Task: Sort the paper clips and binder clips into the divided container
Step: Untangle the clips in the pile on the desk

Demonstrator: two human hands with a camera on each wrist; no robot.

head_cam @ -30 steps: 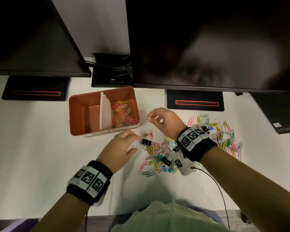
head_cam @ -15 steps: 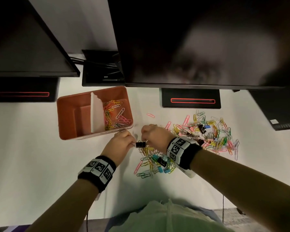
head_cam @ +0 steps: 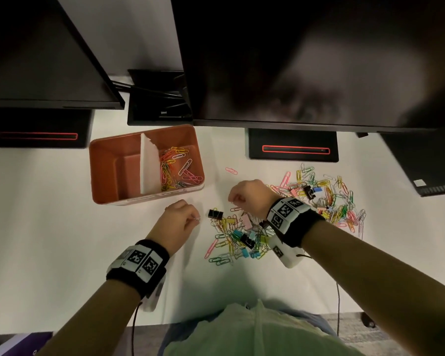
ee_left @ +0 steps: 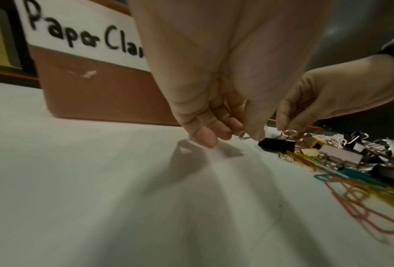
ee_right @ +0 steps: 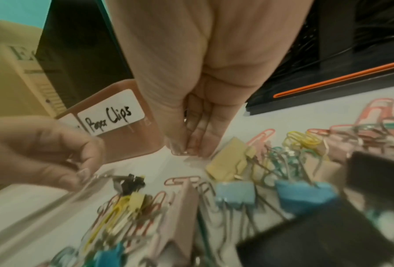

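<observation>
An orange divided container (head_cam: 96, 176) stands on the white desk; its right compartment, labelled "Paper Clips" (ee_right: 109, 117), holds several coloured paper clips (head_cam: 175, 168), and the left one looks empty. My left hand (head_cam: 196, 219) pinches a silver paper clip (ee_left: 241, 135) just left of a black binder clip (head_cam: 215, 214) lying on the desk. My right hand (head_cam: 232, 200), fingers curled down, pinches a thin pink paper clip (ee_right: 192, 146) above the near pile of mixed clips (head_cam: 239, 235). A second pile (head_cam: 329, 201) lies to the right.
Two dark monitors overhang the back of the desk, with black stands (head_cam: 293, 145) behind the piles and a black cable tray (head_cam: 159, 98). One pink clip (head_cam: 231, 170) lies alone beside the container. A wrist cable (head_cam: 338, 304) hangs over the front edge.
Half a second ago both hands met at the black binder clip. They have drawn apart: the binder clip lies on the desk, and each hand holds a paper clip.
</observation>
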